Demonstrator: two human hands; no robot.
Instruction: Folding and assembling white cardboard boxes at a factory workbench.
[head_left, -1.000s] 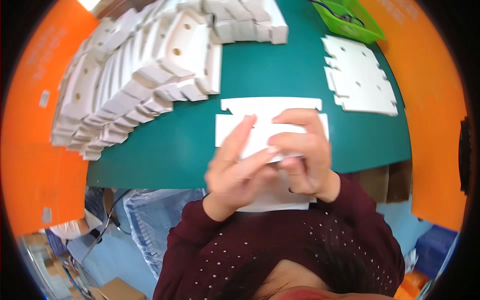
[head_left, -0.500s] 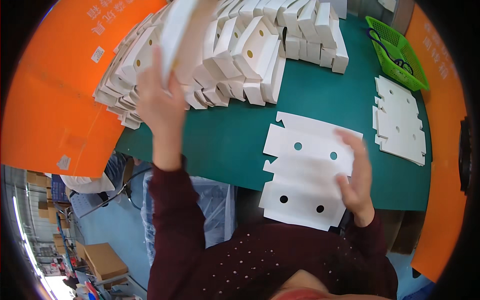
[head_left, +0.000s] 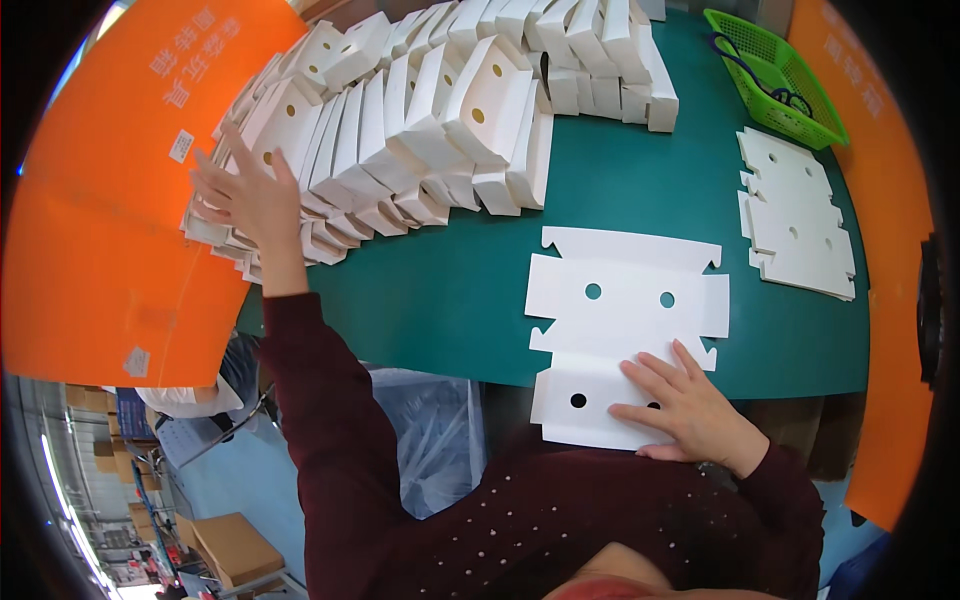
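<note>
Over the left end of a large pile of folded white card trays (head_left: 380,130), my left hand (head_left: 255,195) has its fingers spread and grips nothing. Beside its fingers is a tray (head_left: 285,120) with two round holes. On the near part of the table lies a flat die-cut white card sheet (head_left: 625,325) with round holes, tabs and notched corners. Its near edge reaches past the table edge toward me. My right hand (head_left: 690,410) rests with outstretched fingers on the sheet's lower right part, partly covering one hole.
A stack of flat card blanks (head_left: 795,215) lies at the right of the green table (head_left: 440,290). Behind it stands a green plastic basket (head_left: 780,85) with a dark cord. Orange panels (head_left: 110,230) flank both sides. A clear plastic-lined bin (head_left: 430,430) is below the table edge.
My left hand has let go of a folded tray and moved left and down beside the pile. My right hand has come down onto the flat sheet, which now lies straighter.
</note>
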